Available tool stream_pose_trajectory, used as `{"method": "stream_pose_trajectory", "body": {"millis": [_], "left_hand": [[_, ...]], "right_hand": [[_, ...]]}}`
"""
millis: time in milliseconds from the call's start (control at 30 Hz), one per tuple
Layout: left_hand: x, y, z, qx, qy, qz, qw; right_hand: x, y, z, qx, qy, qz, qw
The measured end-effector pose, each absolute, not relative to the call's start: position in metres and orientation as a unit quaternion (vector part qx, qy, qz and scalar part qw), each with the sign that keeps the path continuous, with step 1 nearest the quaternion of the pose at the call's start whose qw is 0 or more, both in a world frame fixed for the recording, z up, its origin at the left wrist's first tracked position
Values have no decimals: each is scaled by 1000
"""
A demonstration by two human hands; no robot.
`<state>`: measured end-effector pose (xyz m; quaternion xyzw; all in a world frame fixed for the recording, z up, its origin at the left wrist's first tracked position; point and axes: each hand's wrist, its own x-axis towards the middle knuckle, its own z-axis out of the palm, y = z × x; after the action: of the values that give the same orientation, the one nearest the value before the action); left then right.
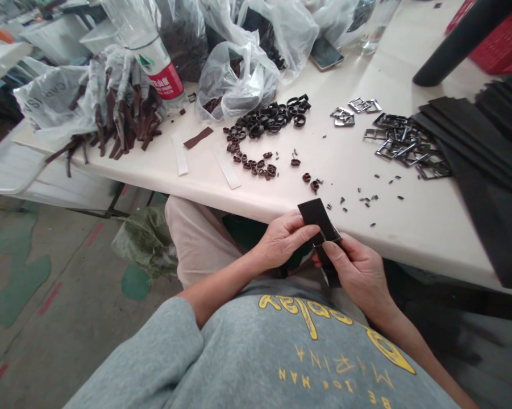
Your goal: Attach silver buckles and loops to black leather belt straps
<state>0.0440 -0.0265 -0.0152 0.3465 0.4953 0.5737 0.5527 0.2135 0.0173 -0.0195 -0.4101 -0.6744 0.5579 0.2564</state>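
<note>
A black belt strap (313, 211) is held between both hands, just over the table's near edge. My left hand (283, 241) is closed on it, the thumb lying across its face. My right hand (360, 270) grips the strap lower down, thumb pressed beside a thin metal buckle (337, 234) around the strap. Fingers cover much of that buckle, and the strap's lower part hangs partly hidden by my right hand. Closest on the table are small brown strap loops (314, 186) and scattered tiny metal pieces (367, 200).
Black loops (273, 118) lie mid-table before plastic bags (238, 85). Metal buckles (403, 142) are heaped beside stacked black straps (464, 153) at right. Further left are white strips (225, 166), a bottle (164, 68) and bundled brown straps (119, 113). A phone (326, 54) lies farther back.
</note>
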Motion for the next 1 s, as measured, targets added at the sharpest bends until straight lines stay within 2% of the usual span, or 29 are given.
{"method": "stream_pose_trajectory", "body": {"millis": [67,233,567,733,867,1000], "left_hand": [[42,-27,-15,364,502,584,524],[49,-28,-18,279,489,615,552],[60,-29,-21,267,514,657,482],[58,-31,-30,333,565,623,427],[53,-30,-29,433,593,586,342],[50,-33,-23,525,540,599,272]], "right_hand": [[214,17,-17,-413,-689,535,260],[211,16,-13,-419,-719,488,263],[210,15,-11,-381,-752,465,271],[211,15,-14,-365,-746,482,279],[206,17,-14,-390,-708,511,291],[199,22,-8,-388,-674,549,306]]}}
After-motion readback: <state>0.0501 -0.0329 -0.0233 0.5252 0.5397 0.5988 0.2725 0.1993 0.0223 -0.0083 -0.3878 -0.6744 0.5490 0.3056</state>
